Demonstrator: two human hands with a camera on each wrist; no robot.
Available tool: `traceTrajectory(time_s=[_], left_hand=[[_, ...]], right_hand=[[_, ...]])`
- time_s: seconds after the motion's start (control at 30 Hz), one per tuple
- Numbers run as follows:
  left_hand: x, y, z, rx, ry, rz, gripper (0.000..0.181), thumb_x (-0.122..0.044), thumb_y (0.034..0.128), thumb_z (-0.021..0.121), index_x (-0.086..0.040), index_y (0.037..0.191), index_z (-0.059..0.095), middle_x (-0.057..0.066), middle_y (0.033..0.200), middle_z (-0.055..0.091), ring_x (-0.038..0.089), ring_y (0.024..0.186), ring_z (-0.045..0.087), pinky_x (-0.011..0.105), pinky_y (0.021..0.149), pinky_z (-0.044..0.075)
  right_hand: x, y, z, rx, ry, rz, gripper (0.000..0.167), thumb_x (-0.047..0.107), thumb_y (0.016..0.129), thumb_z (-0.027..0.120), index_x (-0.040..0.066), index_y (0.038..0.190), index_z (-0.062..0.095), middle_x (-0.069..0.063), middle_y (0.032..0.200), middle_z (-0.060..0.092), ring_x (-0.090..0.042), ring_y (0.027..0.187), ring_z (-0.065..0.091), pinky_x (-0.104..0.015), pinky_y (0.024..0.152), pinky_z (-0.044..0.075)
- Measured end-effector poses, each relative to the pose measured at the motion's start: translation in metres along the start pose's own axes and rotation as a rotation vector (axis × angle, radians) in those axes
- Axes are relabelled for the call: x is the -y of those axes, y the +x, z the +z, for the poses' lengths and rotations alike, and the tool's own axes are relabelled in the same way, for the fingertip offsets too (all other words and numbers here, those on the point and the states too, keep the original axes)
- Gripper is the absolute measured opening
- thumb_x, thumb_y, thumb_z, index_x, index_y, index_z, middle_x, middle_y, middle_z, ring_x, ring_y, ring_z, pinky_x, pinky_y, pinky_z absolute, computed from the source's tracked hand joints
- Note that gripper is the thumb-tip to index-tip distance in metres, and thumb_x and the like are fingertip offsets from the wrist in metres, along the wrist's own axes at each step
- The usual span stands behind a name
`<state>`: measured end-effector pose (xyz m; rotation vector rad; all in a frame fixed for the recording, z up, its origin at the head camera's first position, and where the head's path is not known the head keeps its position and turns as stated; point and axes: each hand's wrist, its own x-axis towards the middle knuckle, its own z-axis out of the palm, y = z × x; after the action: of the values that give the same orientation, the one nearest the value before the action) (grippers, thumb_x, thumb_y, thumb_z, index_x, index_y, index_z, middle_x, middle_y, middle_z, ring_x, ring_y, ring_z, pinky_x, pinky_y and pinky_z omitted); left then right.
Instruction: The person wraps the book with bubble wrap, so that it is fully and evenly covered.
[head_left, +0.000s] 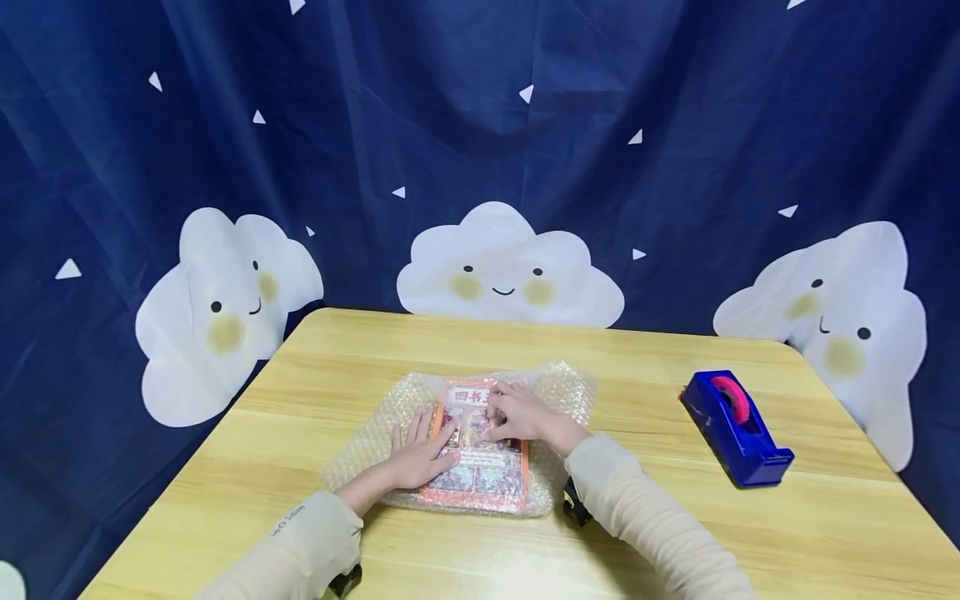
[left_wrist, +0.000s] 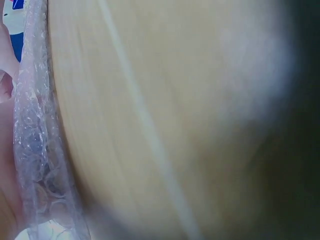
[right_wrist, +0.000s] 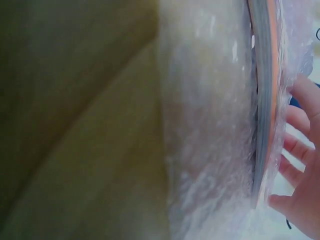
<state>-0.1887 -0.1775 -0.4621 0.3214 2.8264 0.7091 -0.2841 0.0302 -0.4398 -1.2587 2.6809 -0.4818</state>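
A book (head_left: 487, 482) with an orange-edged, picture-covered front lies inside clear bubble wrap (head_left: 367, 433) on the table. In the head view my left hand (head_left: 416, 460) rests flat on the wrap over the book's left side, fingers spread. My right hand (head_left: 521, 414) touches the wrapped cover at its upper right, with loosely bent fingers. The right wrist view shows the fingertips and thumb of this hand (right_wrist: 302, 165) apart from each other against the wrap, beside the book's page edge (right_wrist: 265, 100). A bubble-wrap edge (left_wrist: 40, 135) fills the left of the left wrist view.
A blue tape dispenser (head_left: 738, 433) with a pink-red roll stands on the right of the wooden table (head_left: 622, 533). Behind the table hangs a dark blue curtain (head_left: 480, 108) with white clouds.
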Motion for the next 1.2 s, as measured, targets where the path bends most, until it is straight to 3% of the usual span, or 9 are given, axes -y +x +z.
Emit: traceTrajectory(time_s=[0.2,0.27,0.4,0.57,0.67,0.8,0.93,1.1,1.2], left_hand=[[0.003,0.003,0.001,-0.103,-0.054,0.043,0.092,-0.045,0.0881,0.052,-0.011,0.146,-0.01,0.026,0.147,-0.018,0.04,0.135,-0.014,0.067,0.098,-0.01],[0.001,0.003,0.001,-0.116,-0.014,0.075,0.09,-0.044,0.0879,0.053,-0.013,0.146,-0.008,0.025,0.146,-0.021,0.041,0.135,-0.015,0.071,0.096,-0.006],[-0.005,0.004,-0.001,-0.14,0.133,0.191,0.076,-0.036,0.0896,0.053,-0.013,0.147,0.01,0.024,0.148,-0.016,0.042,0.136,-0.01,0.077,0.09,0.003],[-0.015,0.008,0.001,-0.094,0.278,0.308,0.068,-0.023,0.0894,0.045,-0.013,0.147,0.012,0.017,0.152,-0.001,0.038,0.138,-0.001,0.075,0.093,0.0],[-0.019,0.009,0.004,-0.054,0.281,0.308,0.069,-0.018,0.0875,0.042,-0.01,0.147,0.009,0.01,0.152,0.012,0.032,0.138,0.009,0.07,0.097,-0.007],[-0.02,0.01,0.008,-0.037,0.256,0.286,0.064,-0.018,0.089,0.038,-0.009,0.147,0.013,0.005,0.151,0.018,0.028,0.138,0.016,0.066,0.099,-0.009],[-0.019,0.01,0.01,-0.035,0.243,0.286,0.057,-0.018,0.0903,0.036,-0.012,0.145,0.022,0.005,0.151,0.018,0.028,0.138,0.015,0.067,0.099,-0.008],[-0.016,0.008,0.011,-0.01,0.206,0.277,0.054,-0.018,0.0924,0.035,-0.013,0.145,0.023,0.004,0.151,0.016,0.028,0.139,0.012,0.067,0.099,-0.009],[-0.015,0.009,0.012,-0.009,0.191,0.283,0.053,-0.018,0.0929,0.035,-0.012,0.145,0.024,0.005,0.151,0.016,0.029,0.139,0.012,0.067,0.099,-0.009]], right_hand=[[0.005,-0.001,-0.003,0.021,0.004,0.059,0.027,0.039,0.077,0.069,0.017,0.083,0.055,-0.007,0.126,0.045,-0.035,0.122,0.039,-0.055,0.107,0.015],[0.006,-0.002,-0.004,0.021,-0.001,0.067,0.027,0.039,0.077,0.069,0.016,0.084,0.055,-0.008,0.127,0.044,-0.036,0.123,0.038,-0.056,0.107,0.015],[0.005,-0.003,-0.003,0.013,-0.008,0.073,0.027,0.038,0.078,0.07,0.016,0.085,0.055,-0.007,0.124,0.045,-0.035,0.122,0.039,-0.056,0.106,0.017],[0.003,-0.004,-0.001,-0.001,-0.005,0.055,0.025,0.034,0.078,0.07,0.015,0.085,0.056,-0.006,0.118,0.047,-0.029,0.112,0.044,-0.05,0.102,0.029],[0.001,-0.003,-0.001,-0.01,0.02,0.028,0.025,0.032,0.077,0.071,0.014,0.085,0.057,-0.007,0.117,0.048,-0.026,0.105,0.045,-0.044,0.094,0.036],[-0.003,-0.004,-0.003,-0.01,0.072,-0.01,0.024,0.03,0.076,0.071,0.012,0.087,0.059,-0.009,0.117,0.049,-0.026,0.104,0.045,-0.043,0.093,0.037],[-0.01,-0.009,-0.005,0.023,0.112,-0.058,0.029,0.029,0.081,0.067,0.008,0.101,0.063,-0.012,0.126,0.048,-0.031,0.115,0.044,-0.048,0.099,0.032],[-0.017,-0.022,-0.006,0.069,0.144,-0.072,0.042,0.028,0.087,0.06,0.009,0.124,0.056,-0.015,0.139,0.04,-0.035,0.128,0.035,-0.053,0.104,0.025],[-0.02,-0.035,-0.008,0.006,0.137,-0.038,0.041,0.026,0.088,0.059,0.005,0.123,0.056,-0.02,0.138,0.04,-0.038,0.127,0.036,-0.055,0.103,0.026]])
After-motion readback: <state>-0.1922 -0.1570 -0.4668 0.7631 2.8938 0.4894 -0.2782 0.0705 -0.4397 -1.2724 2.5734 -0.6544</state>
